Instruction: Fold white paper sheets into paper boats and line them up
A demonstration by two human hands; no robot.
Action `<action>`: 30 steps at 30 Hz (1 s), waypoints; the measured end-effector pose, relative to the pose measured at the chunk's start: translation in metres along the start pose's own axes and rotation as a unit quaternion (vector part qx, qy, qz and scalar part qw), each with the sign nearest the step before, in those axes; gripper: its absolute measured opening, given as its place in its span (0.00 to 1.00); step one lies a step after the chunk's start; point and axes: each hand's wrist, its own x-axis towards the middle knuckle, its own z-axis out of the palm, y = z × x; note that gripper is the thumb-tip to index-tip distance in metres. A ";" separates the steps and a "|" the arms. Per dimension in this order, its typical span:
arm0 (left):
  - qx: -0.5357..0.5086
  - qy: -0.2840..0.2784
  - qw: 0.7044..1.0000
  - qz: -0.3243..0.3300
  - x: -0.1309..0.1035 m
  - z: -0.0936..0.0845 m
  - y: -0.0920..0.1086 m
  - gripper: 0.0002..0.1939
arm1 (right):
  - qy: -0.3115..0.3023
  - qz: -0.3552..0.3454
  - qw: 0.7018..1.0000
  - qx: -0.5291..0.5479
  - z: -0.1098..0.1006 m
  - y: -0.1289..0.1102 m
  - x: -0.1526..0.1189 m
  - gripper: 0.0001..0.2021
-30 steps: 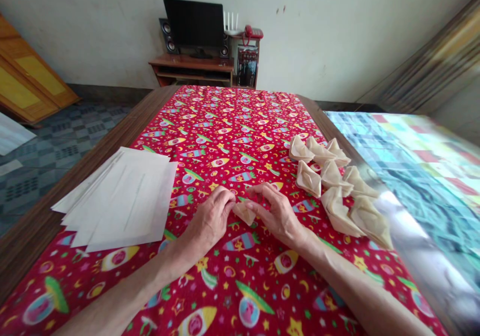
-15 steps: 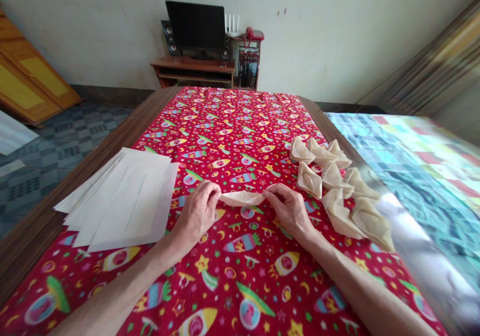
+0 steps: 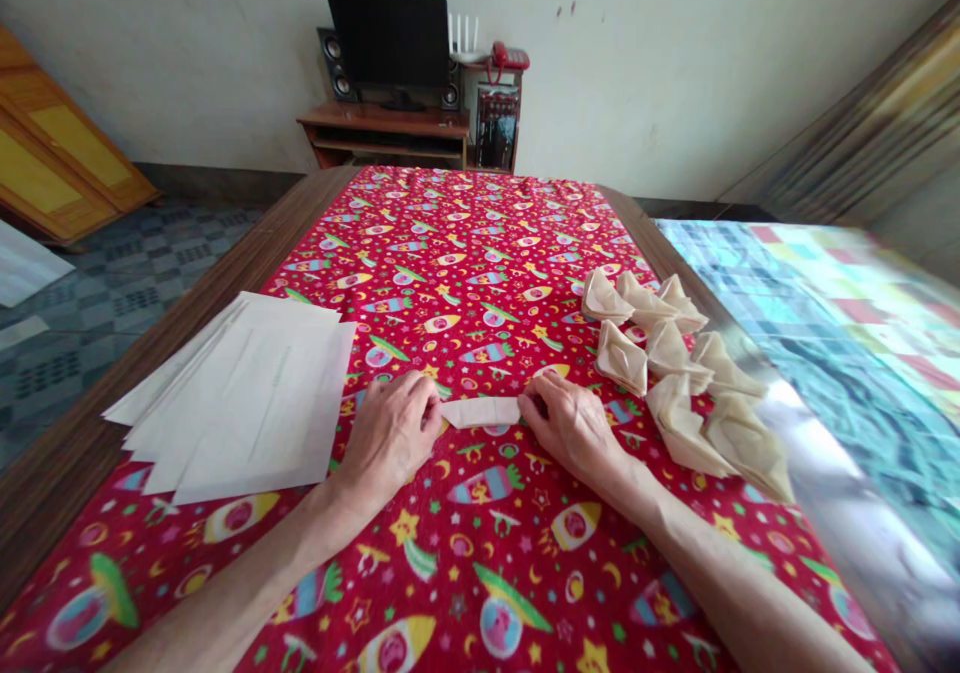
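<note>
Between my two hands a small folded paper (image 3: 481,412) stretches crosswise over the red patterned cloth (image 3: 480,553), its visible middle a narrow pale strip. My left hand (image 3: 397,423) pinches its left end, fingers closed. At the right end, my right hand (image 3: 571,421) grips it with thumb and bent fingers; both ends of the paper are hidden in the fingers. Close by on the right sit several folded paper boats (image 3: 675,353) in a loose group. Left of my left hand lies a fanned stack of paper sheets (image 3: 255,393), faint print on the top one.
The cloth covers a brown wooden table (image 3: 225,273). Beyond its far end stand a desk (image 3: 390,133) with a black monitor (image 3: 388,38) and a red telephone (image 3: 510,56). A bed with a checked cover (image 3: 810,353) adjoins the right side; an orange cabinet (image 3: 67,143) is far left.
The folded paper has turned from a boat-like shape with a raised middle to a flatter strip facing me. Both hands have rolled over, backs more upward, and still hold its ends.
</note>
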 end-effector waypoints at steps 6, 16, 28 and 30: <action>-0.021 -0.049 0.976 0.213 -0.004 -0.012 0.014 0.23 | 0.014 -0.018 0.999 -0.032 0.002 -0.003 0.001 0.06; -0.063 -0.110 0.965 0.228 -0.020 0.003 0.022 0.33 | 0.042 -0.102 0.989 -0.102 0.000 -0.015 -0.016 0.12; 0.001 -0.117 0.977 0.181 -0.025 -0.006 0.024 0.30 | -0.037 -0.190 0.979 -0.062 -0.007 -0.022 -0.036 0.18; 0.011 -0.108 0.979 0.172 -0.028 -0.008 0.021 0.29 | -0.034 -0.186 0.980 -0.063 -0.008 -0.020 -0.036 0.18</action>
